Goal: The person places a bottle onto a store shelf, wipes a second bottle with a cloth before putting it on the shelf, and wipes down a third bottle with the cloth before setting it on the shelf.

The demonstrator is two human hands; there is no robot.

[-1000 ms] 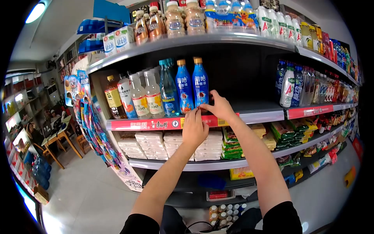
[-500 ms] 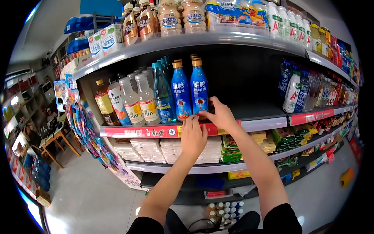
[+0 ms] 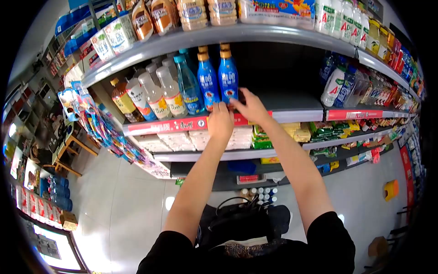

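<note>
Two columns of blue coffee drink bottles with gold caps stand on the middle shelf, the left front bottle [image 3: 208, 81] and the right front bottle [image 3: 228, 77] side by side. My right hand [image 3: 252, 108] has its thumb at the front of the right bottle's base and its fingers along its right side. My left hand [image 3: 221, 122] rests at the shelf's red front strip, fingers stretched up to the bottles' bases; its fingertips touch near the left bottle. Gold caps show behind the front bottles. A teal bottle [image 3: 188, 86] stands to the left.
Clear bottles with yellow labels [image 3: 172, 93] stand further left, and white and blue bottles [image 3: 334, 86] at the right. The upper shelf's grey edge [image 3: 255, 34] overhangs the bottles. White packets [image 3: 180, 141] lie below. Capped bottles [image 3: 261, 194] stand on the floor.
The camera view has tilted down, so the shelves appear higher and more of my body shows. Both hands stay at the bases of the blue bottles.
</note>
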